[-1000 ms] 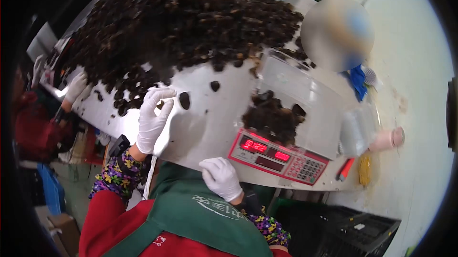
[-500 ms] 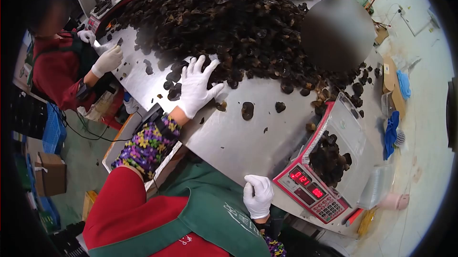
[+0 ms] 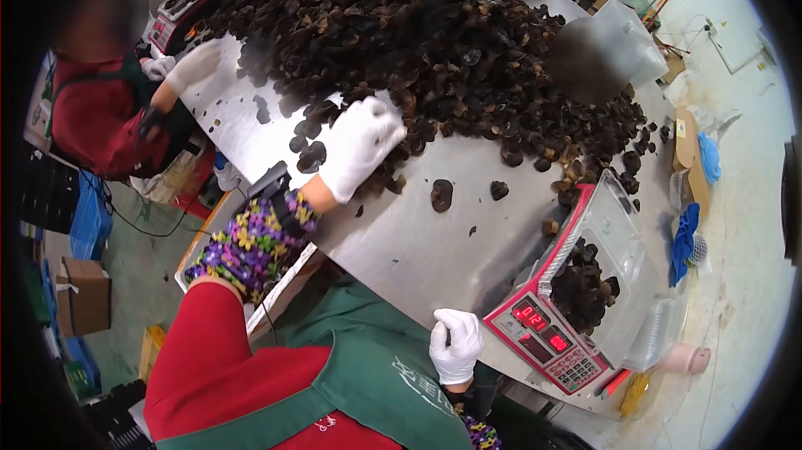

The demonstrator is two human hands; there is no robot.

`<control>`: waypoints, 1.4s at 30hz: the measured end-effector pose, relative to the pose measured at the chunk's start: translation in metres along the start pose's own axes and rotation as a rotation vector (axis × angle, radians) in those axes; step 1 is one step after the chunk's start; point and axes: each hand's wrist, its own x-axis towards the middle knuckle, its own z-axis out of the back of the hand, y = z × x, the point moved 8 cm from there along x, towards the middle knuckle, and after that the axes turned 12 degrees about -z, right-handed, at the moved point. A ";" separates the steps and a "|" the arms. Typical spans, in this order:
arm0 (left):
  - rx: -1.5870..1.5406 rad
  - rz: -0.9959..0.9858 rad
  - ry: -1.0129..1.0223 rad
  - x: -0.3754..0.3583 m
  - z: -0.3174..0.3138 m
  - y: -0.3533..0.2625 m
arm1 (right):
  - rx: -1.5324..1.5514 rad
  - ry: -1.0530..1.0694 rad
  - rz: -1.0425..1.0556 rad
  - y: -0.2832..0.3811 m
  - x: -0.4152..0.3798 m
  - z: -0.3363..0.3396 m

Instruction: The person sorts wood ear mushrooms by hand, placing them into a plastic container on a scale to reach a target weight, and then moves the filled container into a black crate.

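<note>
Left hand (image 3: 363, 149), white glove, at near-left edge of the big heap of dark brown mushroom-like pieces (image 3: 401, 40) on the metal desk (image 3: 393, 228). Fingers bent inward, blurred; can't tell if it grips a piece. Right hand (image 3: 457, 345), white glove, at near edge of desk, curled into a loose fist, nothing seen in it; just left of the red-framed digital scale (image 3: 578, 372). Scale lit, upper row looks like 0.121. On it, a clear plastic tray (image 3: 626, 237) with a clump of the same pieces (image 3: 585, 291) at its near-left part. 2 loose pieces, 1 larger (image 3: 442, 195) and 1 smaller (image 3: 499, 190), lie apart on the desk between heap and scale. Far left: a co-worker's gloved hand (image 3: 196, 66) over the desk, blurred. Blue cloth (image 3: 683, 241) at right.
</note>
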 end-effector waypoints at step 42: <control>-0.066 -0.318 0.442 -0.029 -0.016 -0.024 | -0.022 -0.034 -0.008 0.003 -0.001 0.002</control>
